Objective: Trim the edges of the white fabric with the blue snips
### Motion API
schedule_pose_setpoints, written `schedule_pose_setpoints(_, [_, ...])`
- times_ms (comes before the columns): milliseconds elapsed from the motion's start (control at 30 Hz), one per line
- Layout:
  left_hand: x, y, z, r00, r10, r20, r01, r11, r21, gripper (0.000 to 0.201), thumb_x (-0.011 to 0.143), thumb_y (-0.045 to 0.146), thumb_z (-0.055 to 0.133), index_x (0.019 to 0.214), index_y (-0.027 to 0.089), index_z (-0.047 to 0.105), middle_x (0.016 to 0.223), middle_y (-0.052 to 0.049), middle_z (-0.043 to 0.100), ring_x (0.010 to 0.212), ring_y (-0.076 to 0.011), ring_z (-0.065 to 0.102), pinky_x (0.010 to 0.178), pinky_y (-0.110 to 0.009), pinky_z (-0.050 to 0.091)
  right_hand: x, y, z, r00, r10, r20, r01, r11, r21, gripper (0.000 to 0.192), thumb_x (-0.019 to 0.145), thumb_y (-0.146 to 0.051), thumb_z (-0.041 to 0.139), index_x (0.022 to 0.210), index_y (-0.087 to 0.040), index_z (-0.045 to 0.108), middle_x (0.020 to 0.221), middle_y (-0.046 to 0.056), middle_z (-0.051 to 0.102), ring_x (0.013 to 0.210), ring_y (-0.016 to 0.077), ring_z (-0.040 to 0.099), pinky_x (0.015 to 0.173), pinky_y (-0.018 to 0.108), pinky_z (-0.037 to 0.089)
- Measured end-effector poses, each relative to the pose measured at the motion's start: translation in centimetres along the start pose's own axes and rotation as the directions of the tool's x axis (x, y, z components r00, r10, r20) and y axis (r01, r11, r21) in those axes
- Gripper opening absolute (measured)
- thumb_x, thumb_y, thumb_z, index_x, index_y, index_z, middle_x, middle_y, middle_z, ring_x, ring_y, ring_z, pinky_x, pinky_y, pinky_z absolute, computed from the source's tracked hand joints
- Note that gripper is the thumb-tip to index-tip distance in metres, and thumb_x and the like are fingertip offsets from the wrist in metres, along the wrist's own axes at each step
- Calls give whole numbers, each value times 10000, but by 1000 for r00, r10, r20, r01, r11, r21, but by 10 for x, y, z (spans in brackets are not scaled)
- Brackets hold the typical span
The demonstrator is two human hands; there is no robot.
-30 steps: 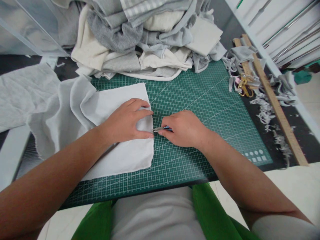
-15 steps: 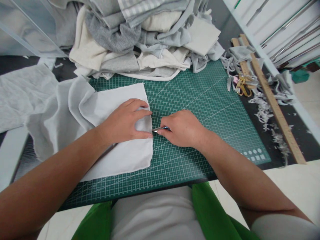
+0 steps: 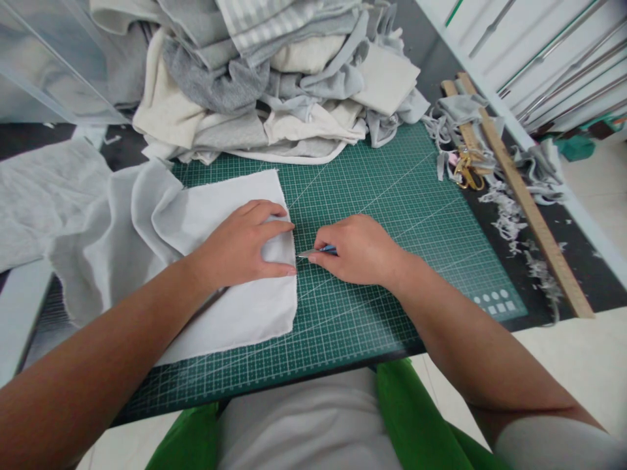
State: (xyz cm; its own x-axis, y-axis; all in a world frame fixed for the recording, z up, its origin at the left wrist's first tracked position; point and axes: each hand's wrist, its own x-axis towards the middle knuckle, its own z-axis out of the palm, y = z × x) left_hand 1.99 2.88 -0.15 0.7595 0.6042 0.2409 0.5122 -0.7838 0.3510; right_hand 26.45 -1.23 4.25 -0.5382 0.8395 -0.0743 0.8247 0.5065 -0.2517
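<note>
White cloth [image 3: 230, 287] lies flat on the green cutting mat [image 3: 392, 215], its right edge running from 12 to 6 o'clock near the mat's centre. The left hand [image 3: 240, 247] presses palm-down on this cloth, fingers [image 3: 274, 228] spread and flat against the fabric just inside that edge – pinning it, not gripping it. The right hand [image 3: 360, 251] sits at 3 o'clock of the left, clenched around a small blue-handled blade [image 3: 316, 252] whose metal tip touches the cloth edge beside the left thumb.

Compared with one second ago, both hands and the tool tip hold nearly the same position against the cloth; the shift in the picture appears to be the camera's, not the hands'. Judged from this, the work at the edge is slow and local – no long stroke is under way.

A fabric pile [image 3: 274, 85] stands at 12 o'clock. At 2 o'clock on the desk lie a wooden ruler [image 3: 533, 222], yellow-handled scissors [image 3: 465, 173] and grey scraps [image 3: 509, 222].
</note>
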Motion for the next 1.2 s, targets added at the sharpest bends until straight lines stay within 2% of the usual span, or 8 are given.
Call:
schedule_pose_setpoints(300, [0,0,-1,999,44,-8,-44,999,33,729,728,596,855,1243,102,708,1308,-200,622,1221,-390,596,1081,-579,502,-2,2,0,999,-54,3,54,998,31,245,937,-414,635,900,-209,764,763,25,757,740,201,657,654,317,321])
schedule_pose_setpoints(767, [0,0,-3,999,-27,39,28,999,-21,762,703,672,831,1275,184,703,1354,-165,613,1280,-386,566,1131,-579,462,-2,-3,-4,994,-61,92,59,998,21,225,920,-410,651,884,-214,755,795,24,760,737,199,654,634,316,315])
schedule_pose_setpoints(1200, [0,0,-3,999,-22,34,23,999,-28,765,699,646,846,1270,158,707,1348,-177,614,1280,-395,568,1131,-585,462,-2,-4,-4,993,-72,94,74,997,-17,250,942,-412,629,872,-203,746,816,25,770,739,194,654,621,319,289])
